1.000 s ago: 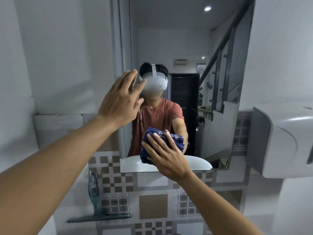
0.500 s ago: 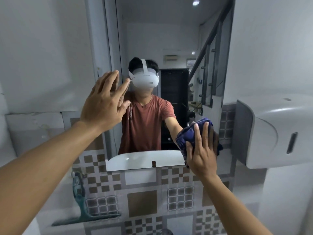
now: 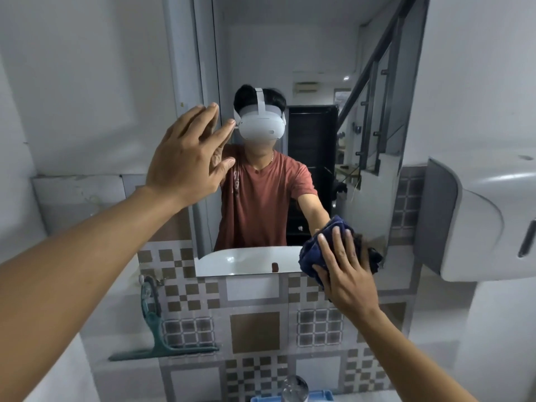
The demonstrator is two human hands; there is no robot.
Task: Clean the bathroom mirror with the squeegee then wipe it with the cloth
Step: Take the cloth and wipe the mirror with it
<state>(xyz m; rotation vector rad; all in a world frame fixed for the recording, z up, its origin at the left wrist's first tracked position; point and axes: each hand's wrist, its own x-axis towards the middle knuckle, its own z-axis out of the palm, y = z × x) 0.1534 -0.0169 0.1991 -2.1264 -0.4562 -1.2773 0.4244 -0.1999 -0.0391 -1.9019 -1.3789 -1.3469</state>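
Note:
The mirror (image 3: 313,68) hangs on the wall ahead and reflects a person in a red shirt. My right hand (image 3: 345,277) presses a bunched dark blue cloth (image 3: 311,252) flat against the mirror's lower right corner. My left hand (image 3: 188,161) rests flat with fingers spread on the mirror's left edge, holding nothing. A green squeegee (image 3: 153,329) stands on the ledge at the lower left, leaning on the tiled wall, apart from both hands.
A white wall dispenser (image 3: 478,216) juts out at the right, close to the mirror's edge. Checkered tiles (image 3: 255,329) cover the wall below the mirror. A chrome tap top (image 3: 294,388) and a blue item show at the bottom edge.
My right hand has slid the cloth from the mirror's lower middle to its lower right corner. My left hand has stayed on the mirror's left edge.

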